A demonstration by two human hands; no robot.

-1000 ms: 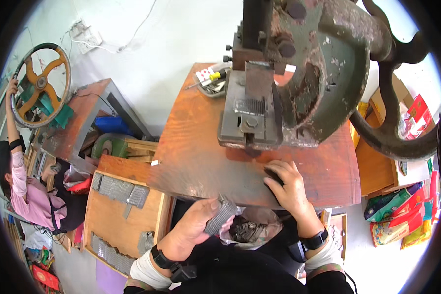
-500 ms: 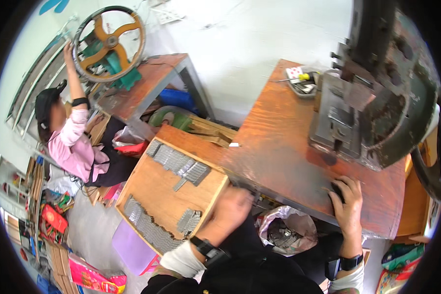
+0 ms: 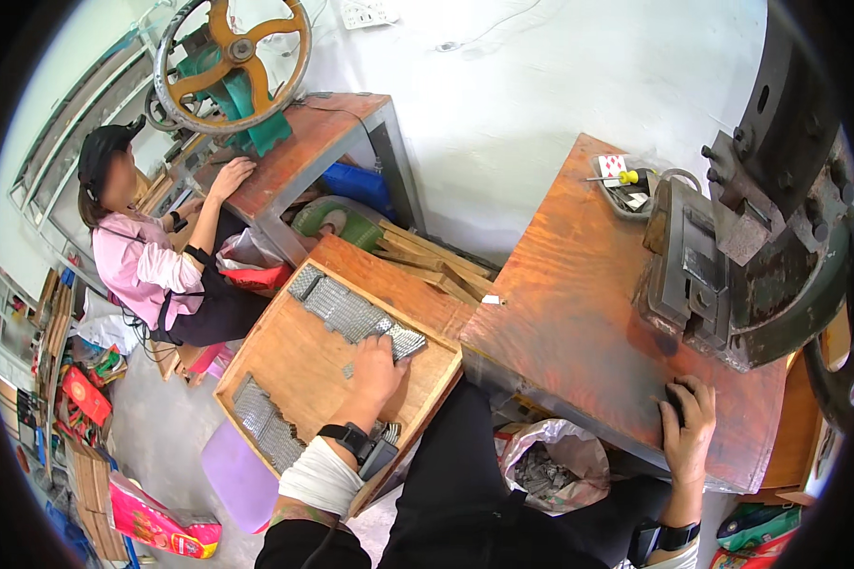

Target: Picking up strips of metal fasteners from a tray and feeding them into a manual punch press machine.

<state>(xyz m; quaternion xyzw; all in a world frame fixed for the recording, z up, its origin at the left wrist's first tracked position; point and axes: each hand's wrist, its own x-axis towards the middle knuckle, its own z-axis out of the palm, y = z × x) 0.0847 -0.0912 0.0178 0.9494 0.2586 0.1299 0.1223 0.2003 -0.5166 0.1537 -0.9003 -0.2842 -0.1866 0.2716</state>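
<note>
My left hand (image 3: pixel 378 372) reaches into a shallow wooden tray (image 3: pixel 285 349). Its fingers are pressed together on the end of a row of small silvery metal pieces (image 3: pixel 337 308); how many they pinch is hidden. Another batch of metal pieces (image 3: pixel 264 422) lines the tray's near left side, and a few more show beside my left wrist. My right hand (image 3: pixel 693 431) rests at the front edge of the reddish-brown worktable (image 3: pixel 560 275), with fingers curled around something dark that I cannot make out. Behind it stands a heavy metal press (image 3: pixel 697 266).
Beneath the table edge, an open bag (image 3: pixel 555 465) holds metal pieces. A small dish (image 3: pixel 631 194) with a yellow-handled screwdriver sits at the back. On the left, a person in pink (image 3: pixel 152 266) sits at another press with a large handwheel (image 3: pixel 242 52). A purple stool (image 3: pixel 242 479) stands under the tray.
My left hand has moved left from the tray's right edge onto the row of metal pieces. My right hand stays at the table edge. The other person's raised hand has come down off the wheel.
</note>
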